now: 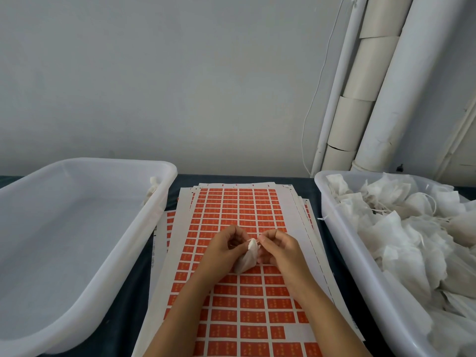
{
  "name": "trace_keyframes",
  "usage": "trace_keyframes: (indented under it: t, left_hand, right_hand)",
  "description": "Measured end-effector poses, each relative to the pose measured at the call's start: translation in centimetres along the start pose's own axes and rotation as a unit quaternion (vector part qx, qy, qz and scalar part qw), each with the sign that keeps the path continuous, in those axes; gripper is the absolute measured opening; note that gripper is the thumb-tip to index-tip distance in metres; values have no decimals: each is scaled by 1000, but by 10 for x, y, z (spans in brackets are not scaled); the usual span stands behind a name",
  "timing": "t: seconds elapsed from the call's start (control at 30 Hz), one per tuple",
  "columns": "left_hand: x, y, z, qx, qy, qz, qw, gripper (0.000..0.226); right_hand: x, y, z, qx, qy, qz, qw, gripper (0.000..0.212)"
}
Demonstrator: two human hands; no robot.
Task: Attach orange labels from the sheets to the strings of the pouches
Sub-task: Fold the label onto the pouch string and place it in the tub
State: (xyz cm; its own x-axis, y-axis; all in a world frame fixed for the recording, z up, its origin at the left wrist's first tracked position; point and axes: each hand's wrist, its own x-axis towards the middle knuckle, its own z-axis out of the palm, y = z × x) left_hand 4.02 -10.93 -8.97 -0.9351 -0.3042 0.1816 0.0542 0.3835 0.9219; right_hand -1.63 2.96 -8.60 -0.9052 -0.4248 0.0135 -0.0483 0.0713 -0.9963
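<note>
Right then, from the head camera I saw both hands meeting over the middle of the label sheets (pixel 247 217), which lay stacked on the dark table (pixel 128 305) between two white tubs. The left hand (pixel 222 249) had its fingers curled round a small white pouch (pixel 247 257), holding it just above the orange labels (pixel 253 331). The right hand (pixel 277 247) sat just beside it, fingertips pinched together at the pouch's upper end; I could not make out whether it pinched the string or a label there, the detail being too small. The top sheet showed a bare white gap near its lower right, beside the orange rows. To my left the left tub (pixel 85 292) held only a little bundle of white material in its far corner. To my right the right tub (pixel 332 215) was heaped with loose pouches (pixel 401 228), strings trailing over them. Pale pipes (pixel 386 86) ran up the wall behind it.
</note>
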Motion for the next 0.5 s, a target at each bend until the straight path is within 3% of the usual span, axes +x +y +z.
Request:
trace_keyframes:
  t: [0.13,0.27,0.4,0.5]
  left_hand:
    - [-4,1,-6,40,-48,38,997,12]
    - [-9,5,-8,19,-114,43,992,25]
    - [-9,8,3,96,-72,86,989,40]
    - [-8,9,9,114,-35,107,987,34]
  right_hand:
    - [-1,0,2,76,-10,40,996,16]
    - [-1,1,2,42,-3,27,999,15]
    - [-1,0,3,-9,19,-6,1000,12]
    - [-3,-1,3,3,40,-29,999,10]
